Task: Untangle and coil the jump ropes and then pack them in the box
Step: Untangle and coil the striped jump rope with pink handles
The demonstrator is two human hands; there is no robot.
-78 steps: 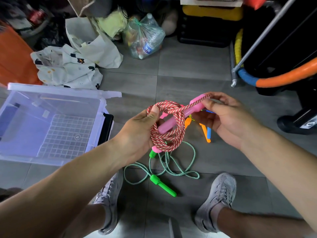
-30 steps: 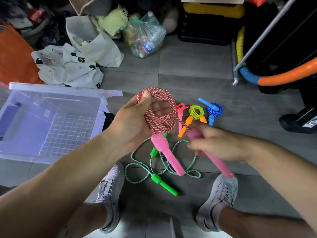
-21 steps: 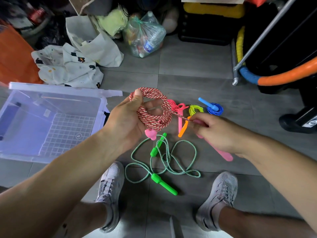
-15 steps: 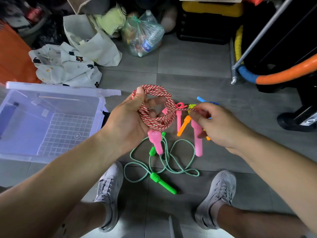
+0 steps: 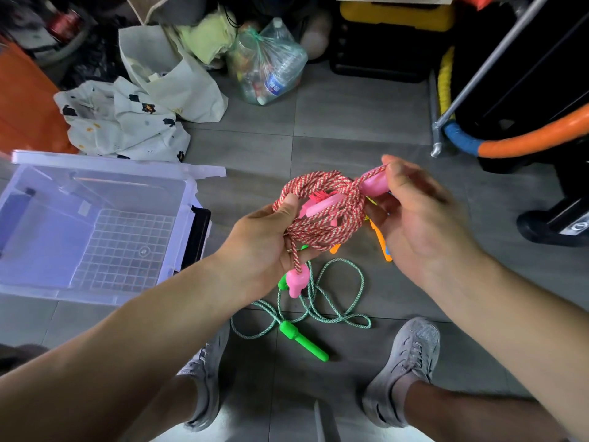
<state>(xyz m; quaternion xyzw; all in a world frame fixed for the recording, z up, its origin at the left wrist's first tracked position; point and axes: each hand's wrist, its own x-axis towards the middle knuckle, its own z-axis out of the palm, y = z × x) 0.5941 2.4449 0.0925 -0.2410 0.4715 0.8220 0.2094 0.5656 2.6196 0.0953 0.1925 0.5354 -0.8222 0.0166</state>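
Beside red rope coil (image 5: 318,215), right hand (image 5: 424,231) now holds pink handle (image 5: 373,185) higher.

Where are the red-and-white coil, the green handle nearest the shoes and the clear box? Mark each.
red-and-white coil (image 5: 318,234), head view, lower strands.
green handle (image 5: 304,342), head view, middle of its shaft.
clear box (image 5: 124,247), head view, bare gridded floor.

2 bare forearms (image 5: 153,339), no sleeves, 2 grey mesh lace-up sneakers (image 5: 404,368)

readable text: none | bottle label (image 5: 276,86): blue, too blurred to read
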